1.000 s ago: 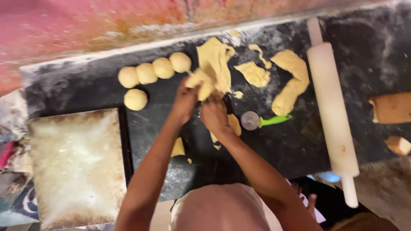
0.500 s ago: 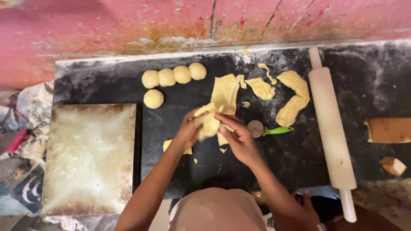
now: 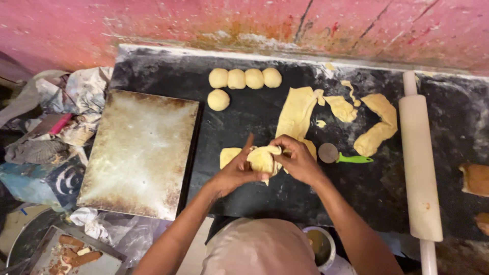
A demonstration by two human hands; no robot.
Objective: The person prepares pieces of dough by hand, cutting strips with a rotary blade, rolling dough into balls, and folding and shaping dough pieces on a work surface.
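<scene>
Both hands meet at the centre of the frame, the left hand [image 3: 235, 173] cupped under and the right hand [image 3: 299, 162] pinched over a pale yellow lump of dough [image 3: 263, 159], held just above the dark floured table [image 3: 244, 117]. Just right lies a round cutter with a green handle [image 3: 340, 155]. Above it lie scraps of flat rolled dough [image 3: 298, 114]; five round dough balls [image 3: 244, 78] sit towards the top. A long white rolling pin [image 3: 419, 168] lies at right, a worn metal baking tray [image 3: 140, 150] at left.
</scene>
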